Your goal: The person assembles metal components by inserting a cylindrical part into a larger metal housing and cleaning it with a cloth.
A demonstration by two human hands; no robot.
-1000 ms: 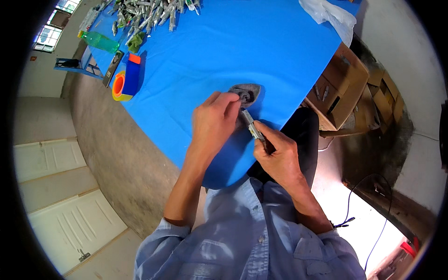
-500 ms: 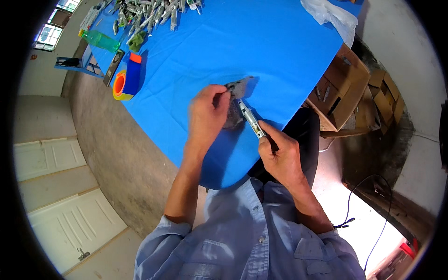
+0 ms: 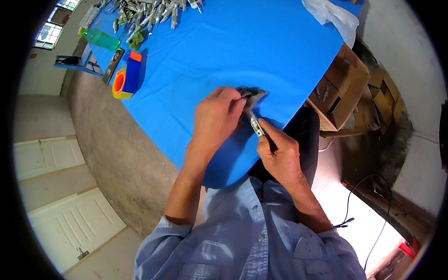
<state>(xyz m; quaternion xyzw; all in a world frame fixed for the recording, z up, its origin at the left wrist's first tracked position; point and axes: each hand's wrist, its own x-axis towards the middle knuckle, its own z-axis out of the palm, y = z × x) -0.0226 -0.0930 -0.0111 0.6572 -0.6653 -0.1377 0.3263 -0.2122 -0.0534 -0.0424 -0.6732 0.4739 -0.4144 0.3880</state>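
My left hand (image 3: 215, 114) pinches a crumpled dark grey cloth (image 3: 254, 99) just above the blue tabletop. In my right hand (image 3: 282, 156) is a slim silver metal part (image 3: 256, 126) with slots along its body, gripped between thumb and fingers at its near end. The part slants up and to the left, and its far end disappears under the cloth. Both hands are close together near the rounded front corner of the table, and the left fingertips are partly hidden behind the hand and cloth.
Similar metal parts lie in a pile (image 3: 154, 11) at the far left, near a green bottle (image 3: 100, 39) and a green cloth (image 3: 136, 40). A blue-and-orange tape dispenser (image 3: 130, 77) stands at the left edge. Right are a plastic bag (image 3: 333, 21) and an open cardboard box (image 3: 343, 84).
My left hand has shifted slightly right with the cloth, which now covers the far end of the metal part. My right hand has barely moved.
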